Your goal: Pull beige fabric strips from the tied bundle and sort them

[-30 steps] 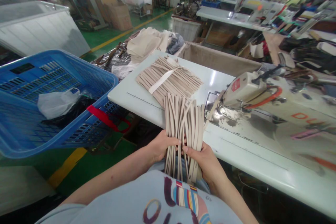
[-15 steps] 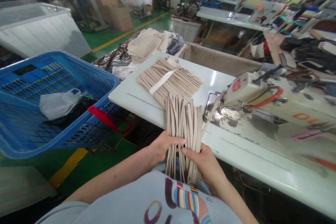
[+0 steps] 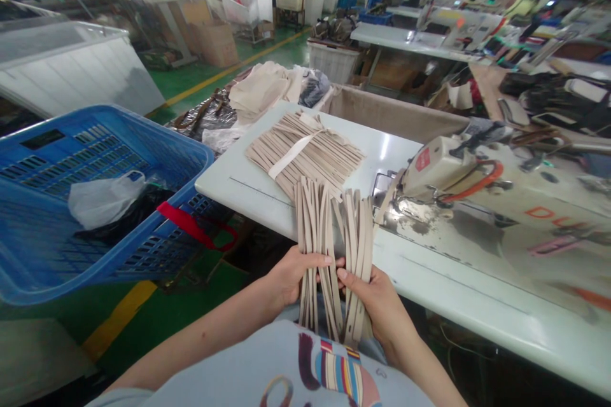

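Both hands hold an upright bunch of beige strips [image 3: 329, 235] at the near edge of the white table [image 3: 248, 184]. My left hand [image 3: 291, 276] is closed round the left part of the bunch. My right hand [image 3: 370, 299] grips the right part, and a gap shows between the two parts near their tops. Behind them on the table lies a flat bundle of the same strips [image 3: 305, 152], tied across with a pale band.
A sewing machine [image 3: 453, 168] stands on the table to the right. A blue plastic basket [image 3: 95, 191] with a white bag and a red strap sits at the left. Beige fabric [image 3: 267, 86] and a fabric-lined bin [image 3: 396, 111] lie beyond the table. Other workstations fill the background.
The bunch in my hands has split into a left and a right part, with my right hand drawing its share slightly rightward. The view has tilted up a little.
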Demonstrator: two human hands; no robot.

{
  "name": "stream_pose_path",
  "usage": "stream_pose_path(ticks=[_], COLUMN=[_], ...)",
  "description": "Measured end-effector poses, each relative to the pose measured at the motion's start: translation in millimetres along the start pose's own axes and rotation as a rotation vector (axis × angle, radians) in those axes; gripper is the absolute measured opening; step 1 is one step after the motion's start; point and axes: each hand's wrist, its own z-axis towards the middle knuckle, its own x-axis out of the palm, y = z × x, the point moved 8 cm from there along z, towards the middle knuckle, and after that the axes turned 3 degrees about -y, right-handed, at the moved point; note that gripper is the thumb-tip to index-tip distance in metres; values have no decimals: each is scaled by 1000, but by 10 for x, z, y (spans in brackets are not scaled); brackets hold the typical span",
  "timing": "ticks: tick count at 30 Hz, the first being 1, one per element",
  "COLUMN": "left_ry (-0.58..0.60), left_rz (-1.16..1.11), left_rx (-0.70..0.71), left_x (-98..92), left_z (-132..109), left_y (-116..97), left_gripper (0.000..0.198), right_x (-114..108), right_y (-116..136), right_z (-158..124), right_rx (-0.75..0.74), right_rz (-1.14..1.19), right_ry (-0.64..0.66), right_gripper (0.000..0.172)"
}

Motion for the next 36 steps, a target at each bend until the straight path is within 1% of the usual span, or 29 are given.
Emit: stream_pose_path(ticks=[5,9,12,14,18,20,23,26,28,31,34,36], left_ry=[12,37,116,138,40,36,111,170,160,88,15,4], left_rz=[-17,-32,-62,-78,-67,-53,-47,-31,-14,9,18,12], left_rx=[13,-21,-49,-33,5,15,69,86,62,37,38,41], left_x=[-41,-46,20,37,-53,-67,-10,68,93,73,14,-6], left_z=[19,19,-13,-32,-34,-29,-27,-39,-48,-49,-34,-20], left_y=[15,36,21,-16,-53,-46,-67,-82,-78,-78,-73,-61], left_gripper=[34,30,30,31,31,34,39,36,35,42,50,52], right_x=[17,31,2,-19,-50,-52,-7,26,31,47,55,51], right_y=[24,36,35,40,70,84,100,84,53,28,41,42], right_z=[-9,-18,-15,-11,-9,-9,-15,-26,-35,-50,-51,-42], right_rx=[-3,-15,-12,-10,-12,-16,-45,-52,-24,14,4,-9], right_rz=[-21,-49,-37,-37,-71,-75,-76,-46,-2,41,33,11], right_ry=[10,9,-16,-22,-22,-27,1,20,21,44,57,50], right_gripper=[44,43,40,38,38,41,41,38,40,43,49,53])
